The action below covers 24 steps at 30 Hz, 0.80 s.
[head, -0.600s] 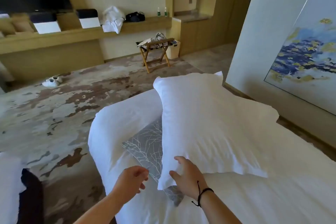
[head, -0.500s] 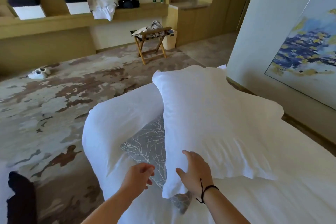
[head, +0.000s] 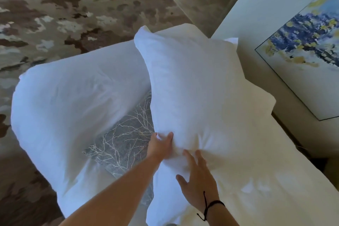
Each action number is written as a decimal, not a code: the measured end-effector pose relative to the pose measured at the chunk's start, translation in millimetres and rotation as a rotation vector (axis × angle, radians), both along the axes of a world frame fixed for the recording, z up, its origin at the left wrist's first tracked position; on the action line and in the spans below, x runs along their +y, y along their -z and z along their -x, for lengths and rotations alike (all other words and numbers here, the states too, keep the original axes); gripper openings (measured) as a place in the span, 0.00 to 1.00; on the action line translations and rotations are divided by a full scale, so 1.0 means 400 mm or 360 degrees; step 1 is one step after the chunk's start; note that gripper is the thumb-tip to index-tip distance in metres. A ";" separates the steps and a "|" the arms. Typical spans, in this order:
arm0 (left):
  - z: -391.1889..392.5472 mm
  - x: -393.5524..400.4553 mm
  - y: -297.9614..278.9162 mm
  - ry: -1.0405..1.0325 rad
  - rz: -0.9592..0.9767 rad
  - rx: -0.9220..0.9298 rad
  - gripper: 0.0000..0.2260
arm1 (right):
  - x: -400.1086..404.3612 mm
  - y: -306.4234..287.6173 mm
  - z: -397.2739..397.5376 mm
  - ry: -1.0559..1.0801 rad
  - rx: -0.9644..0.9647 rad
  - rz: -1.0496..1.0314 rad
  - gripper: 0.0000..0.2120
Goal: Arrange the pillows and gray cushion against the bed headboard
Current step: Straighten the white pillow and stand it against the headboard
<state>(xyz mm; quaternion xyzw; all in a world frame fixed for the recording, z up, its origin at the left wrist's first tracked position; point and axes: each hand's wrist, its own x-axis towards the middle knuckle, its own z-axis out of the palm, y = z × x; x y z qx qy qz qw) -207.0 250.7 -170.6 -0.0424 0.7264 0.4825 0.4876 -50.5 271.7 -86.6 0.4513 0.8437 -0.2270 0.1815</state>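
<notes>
The left hand (head: 161, 143) pinches a bunched fold of the upper white pillow (head: 198, 88), fingers dug into the fabric. Just beside it, the right hand (head: 197, 180) lies spread and flat on the same pillow's near end. Left of the left hand, the gray cushion (head: 124, 141) lies partly under that pillow, against a second white pillow (head: 69, 101) further left on the bed (head: 275, 180).
</notes>
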 end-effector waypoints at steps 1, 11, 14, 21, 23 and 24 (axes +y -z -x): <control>0.003 0.013 0.013 -0.0023 0.0021 0.0016 0.21 | 0.006 -0.005 -0.005 0.0027 0.0025 0.0013 0.35; 0.007 0.012 0.022 -0.0045 0.0005 0.0023 0.11 | 0.056 -0.086 0.055 0.0041 0.0021 -0.0060 0.21; 0.025 -0.018 -0.017 -0.0024 -0.0007 0.0226 0.09 | 0.093 -0.137 0.119 -0.0163 0.0061 -0.0175 0.16; 0.049 -0.164 -0.207 -0.0115 -0.0397 0.0468 0.14 | 0.090 -0.295 0.396 -0.1182 0.0053 -0.0220 0.19; 0.065 -0.235 -0.235 -0.0062 -0.0416 0.0632 0.16 | 0.069 -0.302 0.479 -0.1551 -0.0007 -0.0225 0.24; 0.072 -0.266 -0.235 -0.0032 -0.0391 0.0687 0.15 | 0.066 -0.295 0.511 -0.1724 -0.0094 -0.0241 0.26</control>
